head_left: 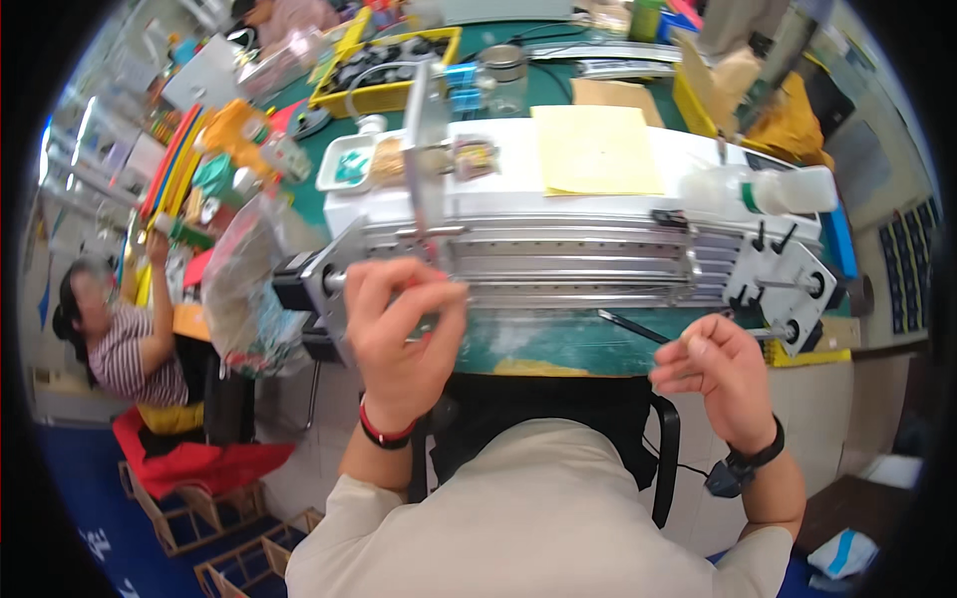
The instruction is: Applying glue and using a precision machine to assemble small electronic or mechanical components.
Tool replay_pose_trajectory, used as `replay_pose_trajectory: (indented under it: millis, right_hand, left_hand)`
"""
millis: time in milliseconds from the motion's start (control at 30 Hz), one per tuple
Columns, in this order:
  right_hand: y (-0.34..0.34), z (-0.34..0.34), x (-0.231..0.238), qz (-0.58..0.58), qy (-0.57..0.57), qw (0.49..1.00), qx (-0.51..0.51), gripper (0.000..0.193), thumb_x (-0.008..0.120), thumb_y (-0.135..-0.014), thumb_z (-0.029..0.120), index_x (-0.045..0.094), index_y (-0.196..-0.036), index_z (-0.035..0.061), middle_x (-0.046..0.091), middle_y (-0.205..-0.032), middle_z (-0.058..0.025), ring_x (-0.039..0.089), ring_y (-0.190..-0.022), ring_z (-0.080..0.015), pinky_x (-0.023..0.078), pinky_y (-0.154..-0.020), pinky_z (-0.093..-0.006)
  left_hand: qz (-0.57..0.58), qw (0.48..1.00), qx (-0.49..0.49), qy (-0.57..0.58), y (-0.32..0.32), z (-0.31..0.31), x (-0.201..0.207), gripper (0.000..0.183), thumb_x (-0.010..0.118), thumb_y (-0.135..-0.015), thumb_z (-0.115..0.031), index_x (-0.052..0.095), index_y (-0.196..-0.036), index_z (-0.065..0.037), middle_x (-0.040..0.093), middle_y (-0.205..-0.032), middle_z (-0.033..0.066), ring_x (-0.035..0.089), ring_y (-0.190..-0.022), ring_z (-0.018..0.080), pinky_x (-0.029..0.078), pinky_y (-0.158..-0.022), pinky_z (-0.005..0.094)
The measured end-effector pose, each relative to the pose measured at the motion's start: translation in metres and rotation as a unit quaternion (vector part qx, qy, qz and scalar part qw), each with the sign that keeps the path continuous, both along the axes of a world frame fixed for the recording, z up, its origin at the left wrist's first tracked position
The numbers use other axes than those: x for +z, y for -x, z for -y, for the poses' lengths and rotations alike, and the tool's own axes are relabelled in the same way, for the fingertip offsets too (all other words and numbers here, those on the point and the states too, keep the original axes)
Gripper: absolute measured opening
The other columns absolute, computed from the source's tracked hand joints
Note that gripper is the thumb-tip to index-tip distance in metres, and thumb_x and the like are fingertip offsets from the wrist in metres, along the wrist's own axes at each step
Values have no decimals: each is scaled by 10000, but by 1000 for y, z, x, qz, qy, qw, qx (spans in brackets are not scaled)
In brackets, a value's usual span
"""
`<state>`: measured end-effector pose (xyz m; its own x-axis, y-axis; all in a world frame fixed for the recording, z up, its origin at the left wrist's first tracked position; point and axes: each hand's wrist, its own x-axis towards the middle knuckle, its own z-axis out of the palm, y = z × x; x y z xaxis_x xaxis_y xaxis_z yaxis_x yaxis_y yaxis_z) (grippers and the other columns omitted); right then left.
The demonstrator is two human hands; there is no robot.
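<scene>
Head view, from where I stand: a green worktable (558,347) spreads widest, and across it, just beyond both hands, lies the long silver rail frame (578,261) being worked on. A blurred metal upright (424,140) rises near its left end; a white end plate (776,304) stands at its right. The left hand (399,329) is raised in front of the left part, fingers curled, thumb and forefinger drawn close; I can't tell whether they pinch anything. The right hand (718,374) hangs near the end plate, thumb against forefinger, the other fingers close together; whether something small sits there, I can't make out. Beside it lies a slim dark tool (633,327). To do this well, I'd steady the frame first, keep fingertips clear of the rails, and move that loose tool out of the right wrist's way.
</scene>
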<state>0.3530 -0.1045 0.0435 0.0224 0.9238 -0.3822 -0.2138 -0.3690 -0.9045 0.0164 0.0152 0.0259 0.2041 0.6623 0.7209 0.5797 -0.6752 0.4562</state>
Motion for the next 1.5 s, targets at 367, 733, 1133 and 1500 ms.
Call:
replay_pose_trajectory:
  millis: [367, 733, 1133, 1500]
  right_hand:
    - [149, -111, 15, 397, -468, 788, 53, 257, 762, -877, 29, 580, -1058, 22, 664, -938, -132, 647, -920, -355, 510, -844, -461]
    - [163, -144, -10, 461, -609, 628, 147, 221, 706, -814, 29, 534, -952, 49, 564, -789, -103, 585, -767, -323, 517, -707, -434]
    - [113, -160, 27, 466, -469, 716, 224, 212, 756, -917, 72, 762, -1127, 42, 710, -934, -115, 612, -932, -355, 525, -839, -452]
    - [130, -168, 21, 420, -489, 704, 300, 116, 692, -921, 116, 672, -864, 17, 692, -875, -154, 658, -928, -369, 554, -850, -485]
  left_hand:
    - [11, 994, -27, 108, 33, -21, 5, 282, 922, -791, -18, 781, -1036, -17, 693, -1081, 101, 691, -976, 221, 549, -839, 340]
    - [47, 991, -100, 80, 38, -31, -3, 253, 845, -806, 37, 771, -1037, -35, 714, -1054, 111, 672, -961, 306, 547, -817, 401]
    - [-61, 993, -90, -37, 29, -43, -11, 418, 1003, -694, -147, 761, -1019, -47, 643, -913, 56, 602, -790, 251, 483, -663, 369]
    - [-56, 992, -53, -98, 24, -36, -20, 335, 941, -720, -94, 779, -1012, -68, 624, -935, 47, 598, -869, 275, 459, -776, 422]
